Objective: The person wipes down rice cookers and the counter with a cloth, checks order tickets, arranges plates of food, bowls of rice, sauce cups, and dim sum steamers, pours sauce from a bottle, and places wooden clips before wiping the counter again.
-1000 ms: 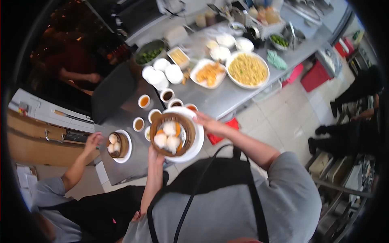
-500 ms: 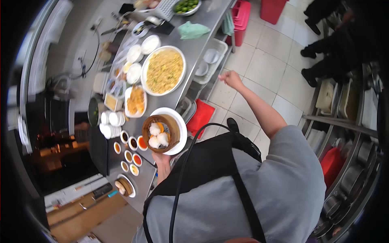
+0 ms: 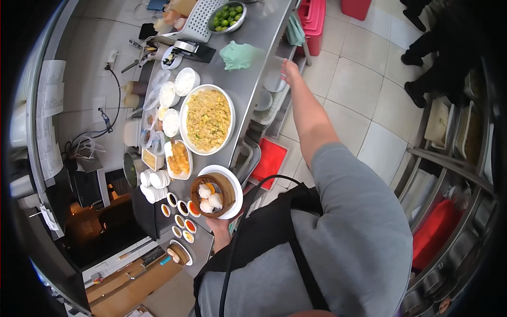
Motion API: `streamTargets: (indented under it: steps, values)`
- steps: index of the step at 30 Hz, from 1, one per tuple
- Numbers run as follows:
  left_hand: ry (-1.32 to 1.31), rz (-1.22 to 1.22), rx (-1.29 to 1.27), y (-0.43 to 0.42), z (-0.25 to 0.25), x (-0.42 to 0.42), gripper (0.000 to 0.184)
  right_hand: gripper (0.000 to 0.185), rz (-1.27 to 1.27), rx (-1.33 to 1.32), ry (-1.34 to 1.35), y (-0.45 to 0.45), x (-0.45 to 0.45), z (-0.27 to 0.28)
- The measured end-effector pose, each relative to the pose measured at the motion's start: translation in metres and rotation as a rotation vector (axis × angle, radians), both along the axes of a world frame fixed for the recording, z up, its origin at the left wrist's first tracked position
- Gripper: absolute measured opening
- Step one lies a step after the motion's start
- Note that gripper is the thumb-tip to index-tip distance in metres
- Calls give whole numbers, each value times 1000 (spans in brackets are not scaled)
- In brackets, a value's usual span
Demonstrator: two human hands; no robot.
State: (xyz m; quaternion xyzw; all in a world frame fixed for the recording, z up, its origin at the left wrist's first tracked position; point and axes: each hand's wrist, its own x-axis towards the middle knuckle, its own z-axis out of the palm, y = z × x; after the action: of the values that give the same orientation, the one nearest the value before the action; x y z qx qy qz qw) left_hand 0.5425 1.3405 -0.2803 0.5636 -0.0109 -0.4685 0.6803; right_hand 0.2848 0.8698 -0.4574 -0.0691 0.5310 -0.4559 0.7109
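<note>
In our left hand point(image 3: 221, 231) we hold a round white plate point(image 3: 238, 203) from below, the palm and fingers partly hidden under it. On the plate sits a bamboo steamer point(image 3: 228, 191) with its top uncovered, and inside we see pale dumplings point(image 3: 214, 201) grouped together with a bit of orange beside them. The plate is by the near edge of the metal tabletop point(image 3: 249, 71), close to a cluster of small sauce cups point(image 3: 182, 208) in browns, reds and yellow. Our right hand point(image 3: 288, 73) reaches out, well apart from the plate, its fingers loosely spread and bare, just beyond the tabletop edge and near a crumpled green cloth point(image 3: 236, 55). Along the tabletop we have fried rice point(image 3: 207, 120) in a big oval dish, golden fried pieces point(image 3: 180, 160) in a smaller white one, stacked white saucers point(image 3: 153, 194) and a metal bowl of limes point(image 3: 228, 17). A second bamboo steamer point(image 3: 180, 253) rests on its own plate past the sauces. Across the tiled floor point(image 3: 343, 87) stands a person in black point(image 3: 435, 74).
</note>
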Motion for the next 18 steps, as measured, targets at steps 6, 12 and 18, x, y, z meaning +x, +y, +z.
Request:
streamTargets:
  steps: [6, 12, 18]
  values:
    - [-161, -60, -35, 3, 5, -5, 45, 26, -9, 36, -98, -20, 34, 3]
    - [189, 108, -179, 2, 0, 0, 44, 16, -425, -263, 35, -26, 7, -18]
    - [175, 255, -90, 8, -3, 6, 41, 13, -63, -302, 3, 34, -33, 78]
